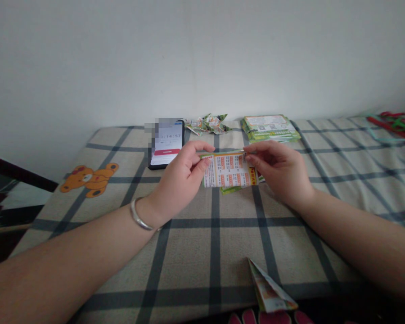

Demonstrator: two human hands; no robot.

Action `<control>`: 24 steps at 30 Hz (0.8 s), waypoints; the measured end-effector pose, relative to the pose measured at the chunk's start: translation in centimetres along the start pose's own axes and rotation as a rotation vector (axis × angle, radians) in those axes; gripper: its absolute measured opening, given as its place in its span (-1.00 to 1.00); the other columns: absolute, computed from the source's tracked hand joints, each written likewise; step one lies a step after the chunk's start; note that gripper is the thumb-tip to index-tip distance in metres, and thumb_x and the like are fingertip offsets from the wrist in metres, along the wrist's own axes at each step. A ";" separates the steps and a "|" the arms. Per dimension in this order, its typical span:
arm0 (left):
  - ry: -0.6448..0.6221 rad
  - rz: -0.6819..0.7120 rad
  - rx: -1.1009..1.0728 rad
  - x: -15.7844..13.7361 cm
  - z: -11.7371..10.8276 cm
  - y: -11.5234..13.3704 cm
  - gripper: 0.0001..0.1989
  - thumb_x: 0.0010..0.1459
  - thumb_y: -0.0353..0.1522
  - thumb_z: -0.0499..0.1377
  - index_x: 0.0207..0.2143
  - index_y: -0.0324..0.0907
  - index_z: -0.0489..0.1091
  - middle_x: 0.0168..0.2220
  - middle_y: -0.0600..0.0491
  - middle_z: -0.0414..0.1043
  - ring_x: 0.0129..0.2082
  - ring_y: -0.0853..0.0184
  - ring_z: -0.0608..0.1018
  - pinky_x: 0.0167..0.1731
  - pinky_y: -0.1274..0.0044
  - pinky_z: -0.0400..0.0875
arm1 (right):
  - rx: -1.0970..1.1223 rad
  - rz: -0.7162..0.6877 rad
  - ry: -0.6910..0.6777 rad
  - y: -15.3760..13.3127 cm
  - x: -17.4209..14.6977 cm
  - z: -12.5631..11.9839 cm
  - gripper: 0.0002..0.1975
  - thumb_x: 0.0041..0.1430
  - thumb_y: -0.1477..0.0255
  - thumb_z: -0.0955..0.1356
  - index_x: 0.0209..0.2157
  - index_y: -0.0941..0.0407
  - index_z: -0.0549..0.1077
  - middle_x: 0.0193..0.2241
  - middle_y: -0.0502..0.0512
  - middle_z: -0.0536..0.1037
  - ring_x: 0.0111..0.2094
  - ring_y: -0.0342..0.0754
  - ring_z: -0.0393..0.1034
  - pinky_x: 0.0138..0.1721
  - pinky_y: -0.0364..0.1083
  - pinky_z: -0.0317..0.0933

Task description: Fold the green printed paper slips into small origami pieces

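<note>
Both hands hold a printed paper leaflet [227,171] above the checked tablecloth, its white face with orange and dark print turned toward me. My left hand [185,173] pinches its left end between thumb and fingers; a silver bangle circles that wrist. At the upper right corner, my right hand [280,168] grips the leaflet between thumb and index finger. A green paper edge [231,191] shows just below the leaflet; whether it belongs to the same sheet I cannot tell. Close to me, a folded paper triangle [270,288] lies at the near table edge.
A phone [167,146] showing a timer lies beyond my left hand. Behind are folded paper pieces [207,124] and a stack of green leaflets [270,128]. Red and green items [394,126] sit far right. A bear picture [89,180] is on the cloth [189,256] at left.
</note>
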State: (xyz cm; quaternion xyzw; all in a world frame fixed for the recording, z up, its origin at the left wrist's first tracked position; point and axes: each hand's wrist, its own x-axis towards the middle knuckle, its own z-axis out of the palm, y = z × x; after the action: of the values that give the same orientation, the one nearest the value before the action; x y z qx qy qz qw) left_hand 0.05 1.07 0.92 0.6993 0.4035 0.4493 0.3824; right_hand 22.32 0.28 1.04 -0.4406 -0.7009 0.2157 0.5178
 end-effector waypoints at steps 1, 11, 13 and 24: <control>-0.004 0.003 0.002 0.0 0.0 0.1 -0.81 0.27 -0.39 0.07 -0.06 -0.07 0.31 -0.48 0.13 0.37 -0.45 0.35 0.54 -0.48 0.55 0.47 | 0.012 0.001 0.007 0.0 0.0 0.0 -0.89 0.16 0.43 0.40 -0.24 0.05 0.54 -0.34 0.04 0.60 -0.38 -0.12 0.48 -0.39 -0.10 0.40; 0.032 0.042 0.017 0.0 0.0 0.8 -0.84 0.26 -0.38 0.08 -0.12 -0.17 0.36 -0.25 0.02 0.51 -0.30 0.37 0.56 -0.41 0.59 0.45 | 0.010 0.048 0.005 0.1 0.1 0.0 -0.90 0.18 0.38 0.40 -0.26 0.07 0.52 -0.41 0.03 0.56 -0.50 -0.17 0.39 -0.53 -0.16 0.29; 0.054 0.039 0.012 -0.1 0.1 0.7 -0.85 0.27 -0.37 0.08 -0.12 -0.17 0.35 -0.24 0.02 0.51 -0.28 0.36 0.57 -0.38 0.59 0.46 | 0.000 0.067 -0.029 -0.2 0.1 -0.1 -0.86 0.18 0.36 0.40 -0.22 0.08 0.52 -0.47 -0.01 0.53 -0.57 -0.21 0.31 -0.61 -0.19 0.20; 0.053 0.033 0.004 0.3 0.0 0.2 -0.86 0.26 -0.40 0.08 -0.14 -0.20 0.35 -0.21 0.01 0.52 -0.21 0.35 0.57 -0.31 0.55 0.48 | 0.117 0.120 -0.083 -0.6 0.2 0.2 -0.85 0.14 0.44 0.41 -0.21 0.10 0.44 -0.66 -0.21 0.11 -0.65 -0.26 0.01 -0.65 -0.19 -0.11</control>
State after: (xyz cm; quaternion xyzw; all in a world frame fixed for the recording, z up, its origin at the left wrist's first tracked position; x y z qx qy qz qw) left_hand 0.17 1.23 1.19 0.6947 0.4028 0.4730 0.3626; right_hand 21.85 0.17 1.51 -0.4415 -0.6804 0.3051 0.4991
